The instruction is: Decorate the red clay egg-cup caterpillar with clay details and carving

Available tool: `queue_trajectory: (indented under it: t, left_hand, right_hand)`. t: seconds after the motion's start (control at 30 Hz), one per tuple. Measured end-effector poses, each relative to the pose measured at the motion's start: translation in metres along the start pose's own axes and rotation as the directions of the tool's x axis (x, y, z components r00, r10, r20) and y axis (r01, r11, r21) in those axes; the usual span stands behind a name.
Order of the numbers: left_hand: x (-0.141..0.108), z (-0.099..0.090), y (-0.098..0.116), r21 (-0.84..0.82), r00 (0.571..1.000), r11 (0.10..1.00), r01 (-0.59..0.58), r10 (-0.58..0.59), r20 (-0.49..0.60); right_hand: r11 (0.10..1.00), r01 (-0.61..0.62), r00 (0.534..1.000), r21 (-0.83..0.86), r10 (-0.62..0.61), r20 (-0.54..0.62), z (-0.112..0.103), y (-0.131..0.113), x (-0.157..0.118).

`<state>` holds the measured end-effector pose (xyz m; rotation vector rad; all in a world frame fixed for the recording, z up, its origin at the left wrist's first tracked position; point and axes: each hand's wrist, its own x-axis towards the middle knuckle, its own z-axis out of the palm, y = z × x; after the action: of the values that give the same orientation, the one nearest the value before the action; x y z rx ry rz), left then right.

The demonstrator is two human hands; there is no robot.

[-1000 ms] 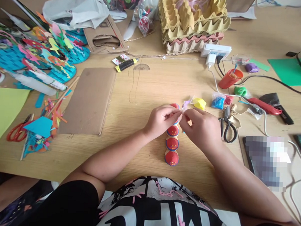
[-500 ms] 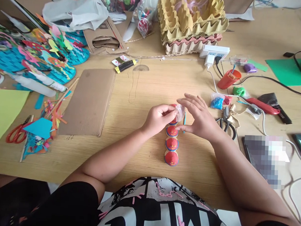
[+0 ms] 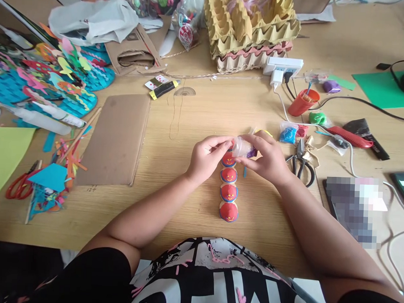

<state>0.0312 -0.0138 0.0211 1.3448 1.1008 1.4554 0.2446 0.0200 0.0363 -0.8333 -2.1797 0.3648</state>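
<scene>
A small clear plastic bag [image 3: 242, 147] with something purple at its right end is held between both hands. My left hand [image 3: 208, 157] pinches its left edge, fingers pressed together. My right hand [image 3: 267, 157] is closed around the right part, thumb below and fingers above. Just under the hands, a column of red domed pieces [image 3: 228, 193] with yellow faces and blue rims lies on the table; its top end is partly covered by the hands. Something yellow [image 3: 264, 134] shows behind my right hand, and a thin blue stick [image 3: 244, 172] lies below it.
Cardboard [image 3: 112, 139], red scissors [image 3: 20, 185] and paper scraps lie on the left. Egg trays [image 3: 252, 51] and a power strip [image 3: 284, 65] stand at the back. Pliers [image 3: 300, 161], a red cup [image 3: 303, 103], clay packets and a phone-like device [image 3: 349, 209] are on the right.
My right hand has closed in on the plastic bag, which now stretches between both hands with purple showing. Something yellow has appeared behind my right hand. The view has shifted slightly.
</scene>
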Motion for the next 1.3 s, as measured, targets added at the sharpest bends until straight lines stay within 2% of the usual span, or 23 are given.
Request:
queue_trajectory:
  t: [0.13, 0.27, 0.4, 0.6, 0.73, 0.83, 0.93, 1.03, 1.17, 1.3]
  left_hand:
    - [0.001, 0.001, -0.004, -0.159, 0.999, 0.987, 0.038, -0.036, 0.013]
    - [-0.002, 0.001, 0.0, -0.013, 1.0, 1.0, 0.002, -0.002, 0.024]
    - [-0.004, -0.001, 0.004, 0.102, 0.991, 0.987, -0.126, 0.122, 0.046]
    - [-0.004, -0.002, 0.0, 0.105, 0.985, 0.984, -0.145, 0.134, 0.104]
    - [-0.005, -0.003, 0.002, 0.07, 0.971, 0.974, -0.215, 0.205, 0.124]
    - [-0.006, -0.005, 0.006, 0.149, 0.945, 0.939, -0.309, 0.285, 0.161]
    - [-0.005, -0.006, 0.009, 0.312, 0.92, 0.868, -0.386, 0.339, 0.194]
    - [-0.004, -0.005, 0.01, 0.386, 0.91, 0.824, -0.415, 0.373, 0.181]
    - [-0.005, -0.004, 0.011, 0.349, 0.921, 0.852, -0.39, 0.355, 0.163]
    - [-0.008, -0.001, 0.01, 0.252, 0.948, 0.916, -0.313, 0.286, 0.136]
  right_hand:
    - [0.997, -0.026, 0.999, 0.072, 0.028, -0.028, 0.0, 0.004, -0.001]
    - [0.995, -0.016, 1.0, 0.098, 0.018, -0.023, 0.002, 0.003, -0.001]
    - [0.993, -0.005, 1.0, 0.121, 0.004, 0.011, 0.005, 0.002, -0.001]
    - [0.972, -0.01, 0.996, 0.234, -0.011, 0.088, 0.007, 0.002, -0.002]
    - [0.943, -0.048, 0.996, 0.33, 0.023, 0.081, 0.008, 0.002, -0.002]
    - [0.883, -0.128, 0.99, 0.452, 0.087, 0.112, 0.006, 0.002, -0.003]
    - [0.786, -0.229, 0.969, 0.574, 0.127, 0.214, 0.002, 0.0, -0.002]
    - [0.712, -0.301, 0.941, 0.634, 0.116, 0.317, -0.002, -0.002, -0.001]
    - [0.65, -0.379, 0.904, 0.658, 0.11, 0.412, -0.002, 0.0, -0.002]
    - [0.527, -0.428, 0.883, 0.735, 0.069, 0.464, -0.002, 0.002, -0.001]
